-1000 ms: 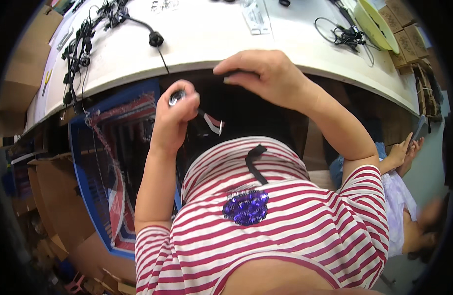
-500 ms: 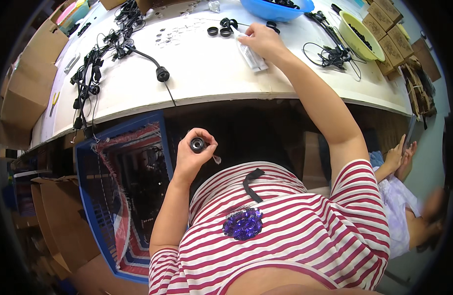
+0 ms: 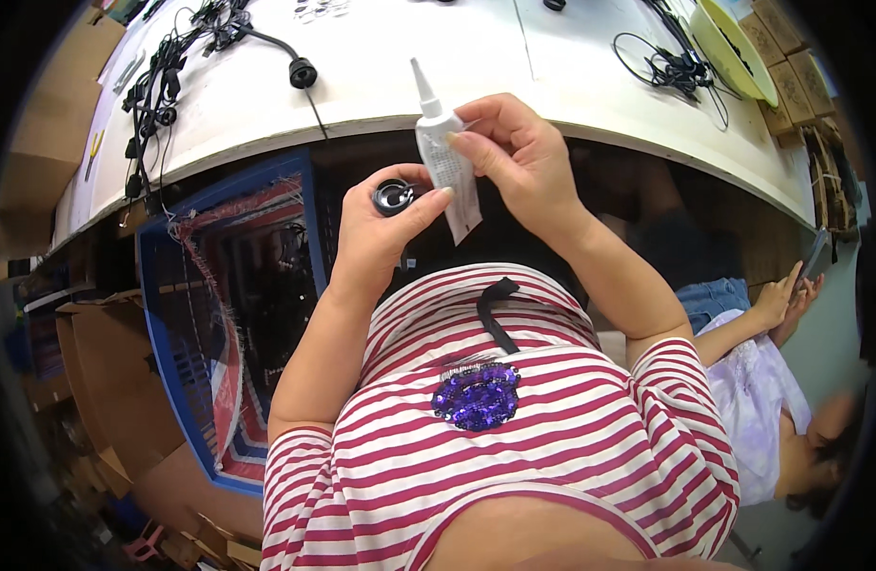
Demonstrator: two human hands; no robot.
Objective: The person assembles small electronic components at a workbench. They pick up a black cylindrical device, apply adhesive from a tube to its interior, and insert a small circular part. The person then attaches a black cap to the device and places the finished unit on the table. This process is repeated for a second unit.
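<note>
With your left hand [image 3: 385, 238] clamped on the small black cap [image 3: 393, 197] and your right hand [image 3: 519, 157] gripping the white glue tube [image 3: 444, 162], a hard squeeze could spill glue over your fingers.

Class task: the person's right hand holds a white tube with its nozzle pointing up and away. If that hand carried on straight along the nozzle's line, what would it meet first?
Probably the white table: the tube in the right hand points toward its edge, though depth is unclear.

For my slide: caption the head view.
Left hand holds a small black socket; right hand holds a white glue tube beside it.
</note>
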